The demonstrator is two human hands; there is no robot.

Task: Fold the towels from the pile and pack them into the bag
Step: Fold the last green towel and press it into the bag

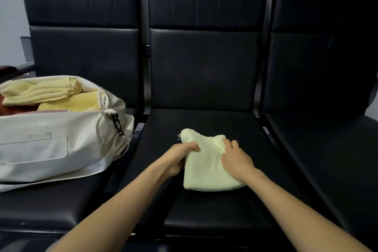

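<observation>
Mid-fold: pale yellow towel point(206, 170) on middle seat point(204, 120), left hand point(180, 157) gripping its left edge, right hand point(235, 157) pinching its right side; next probably needs carrying it left into open white bag point(61, 145)

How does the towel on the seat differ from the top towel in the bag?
The seat towel is pale greenish; the bag towel is warmer yellow. The seat towel is held by the left hand and right hand; the bag towel lies untouched in the white bag. Both are folded.
</observation>
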